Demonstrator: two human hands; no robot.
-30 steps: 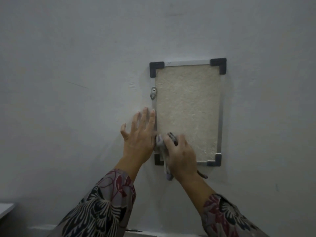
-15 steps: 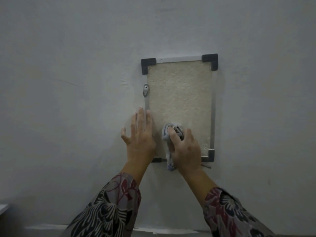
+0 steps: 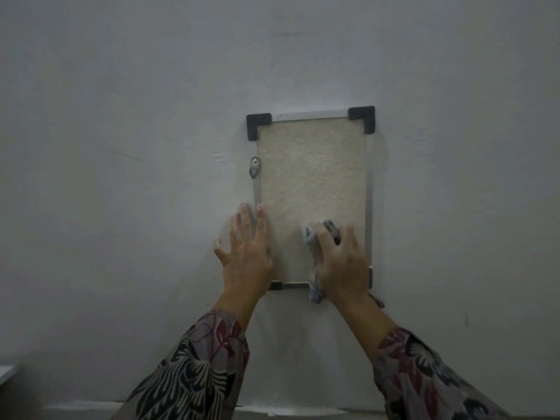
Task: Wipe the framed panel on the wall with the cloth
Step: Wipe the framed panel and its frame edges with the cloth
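A tall framed panel (image 3: pixel 312 177) with a rough beige face, thin metal edges and black corner caps hangs on the grey wall. My right hand (image 3: pixel 342 262) presses a bunched grey cloth (image 3: pixel 312 236) against the panel's lower right part; a tail of the cloth hangs below the bottom edge. My left hand (image 3: pixel 247 253) lies flat with fingers spread over the panel's lower left edge and the wall beside it, holding nothing. The panel's lower corners are mostly hidden by my hands.
A small metal hanger bracket (image 3: pixel 255 171) sticks out at the frame's left edge. The plain grey wall (image 3: pixel 121 147) fills the view. A pale ledge (image 3: pixel 7 372) shows at the far lower left, and a light strip runs along the bottom.
My right hand has slid the cloth rightward along the panel's lower part, from the lower left corner toward the right edge. My left hand has stayed braced at the left edge.
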